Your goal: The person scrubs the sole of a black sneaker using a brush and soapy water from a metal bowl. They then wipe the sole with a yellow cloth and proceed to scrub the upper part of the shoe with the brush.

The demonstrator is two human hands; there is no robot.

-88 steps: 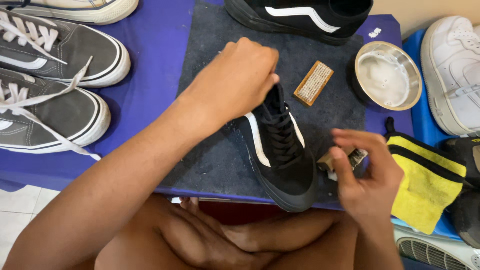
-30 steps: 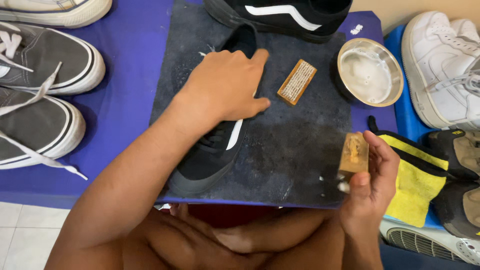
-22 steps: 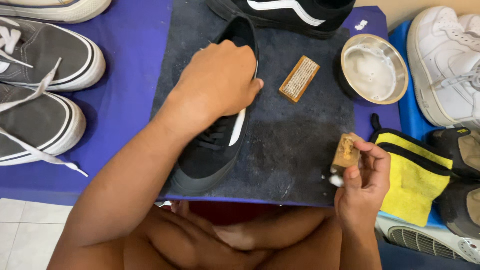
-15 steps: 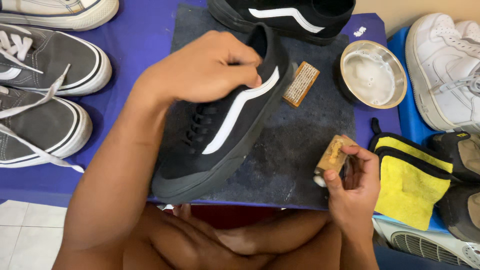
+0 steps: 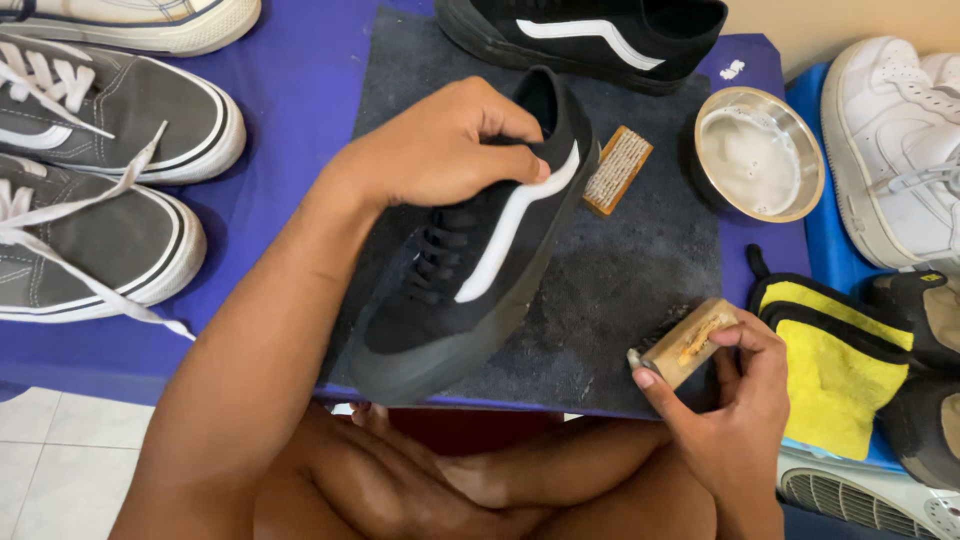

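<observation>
- Shoe (image 5: 470,270) now tipped onto its side since earlier, gripped by left hand (image 5: 440,150).
- Brush (image 5: 685,345) clutched in right hand (image 5: 735,400), off the shoe.
- Scrubbing looks barely started; other shoes untouched.

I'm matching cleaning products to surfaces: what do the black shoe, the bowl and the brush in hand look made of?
Black shoe: matte, suede-like or canvas upper, smooth white stripe, rubbery-looking sole.
Bowl: shiny metal, probably steel, going by its reflective rim.
Brush: pale wooden block with visible grain; bristles mostly hidden.

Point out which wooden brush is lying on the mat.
The small brush beside the metal bowl, bristles up. The other brush is gripped in the right hand.
</observation>
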